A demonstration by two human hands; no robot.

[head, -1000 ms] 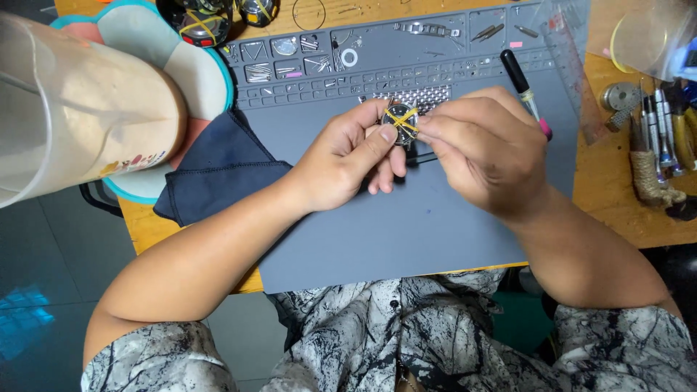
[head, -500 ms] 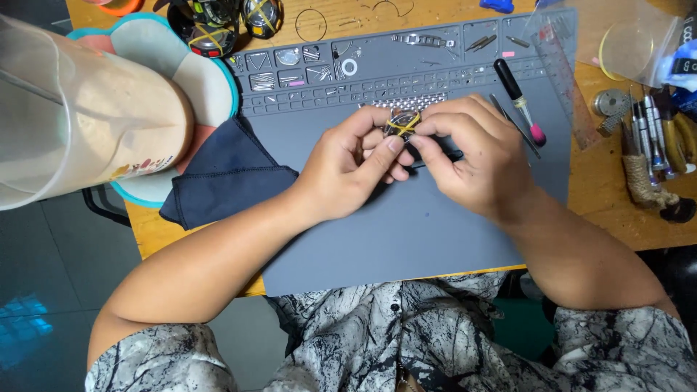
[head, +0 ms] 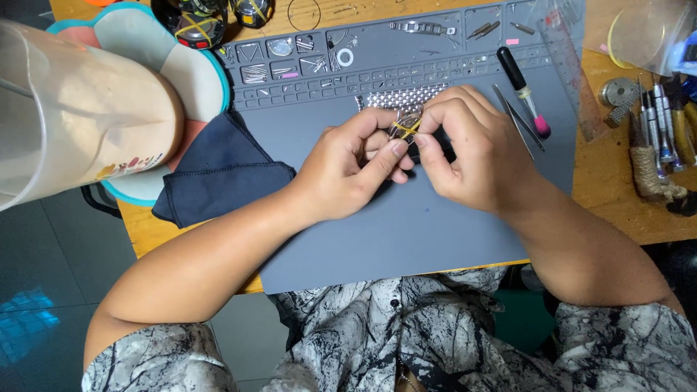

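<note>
Both hands meet over the grey work mat (head: 435,232). My left hand (head: 348,170) and my right hand (head: 472,149) pinch one small watch case (head: 406,127) bound with yellow rubber bands, held just above the mat. Fingers hide most of the case. A patch of metal mesh band (head: 399,98) lies on the mat right behind the hands. A black-handled tool with a pink tip (head: 524,91) and thin tweezers (head: 512,116) lie to the right of my right hand.
The mat's rear trays (head: 319,62) hold several small parts. A dark blue cloth (head: 218,174) lies left of the mat, a translucent plastic cup (head: 72,116) on a teal-rimmed dish beside it. Screwdrivers (head: 664,123), a clear ruler (head: 570,65) and more watches (head: 196,18) sit around.
The view has shifted slightly, so hands and mat sit a little higher in frame. Both hands keep hold of the watch case, with fingers working closer around it.
</note>
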